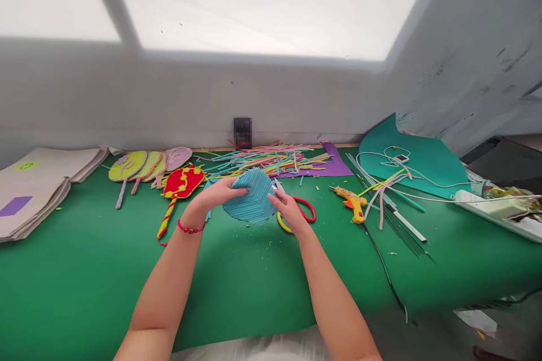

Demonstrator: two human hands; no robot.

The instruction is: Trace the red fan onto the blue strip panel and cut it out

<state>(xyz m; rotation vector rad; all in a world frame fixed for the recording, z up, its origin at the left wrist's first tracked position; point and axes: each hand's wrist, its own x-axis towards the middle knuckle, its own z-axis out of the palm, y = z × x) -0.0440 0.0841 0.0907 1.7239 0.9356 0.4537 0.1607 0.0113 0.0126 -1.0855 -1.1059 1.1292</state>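
Observation:
A round, light-blue fan panel [253, 203], its face covered in ribbed strips that meet at an angle, is held up over the table. My left hand [218, 194] grips its left edge, thumb on the face and fingers behind. At the right edge my right hand [288, 208] pinches it between thumb and fingers. Scissors with red and yellow handles [311, 210] lie partly hidden behind my right hand. Left of my left hand lies a red fan [183, 181] with yellow trim and a twisted handle.
Many pipe cleaners [271, 159] lie at the back on purple sheeting [336, 164]. Pastel fans [129, 166] and cardboard sheets [38, 180] are at left. On the right are a yellow glue gun [354, 203], teal sheet [423, 161], cables and a power strip [503, 214].

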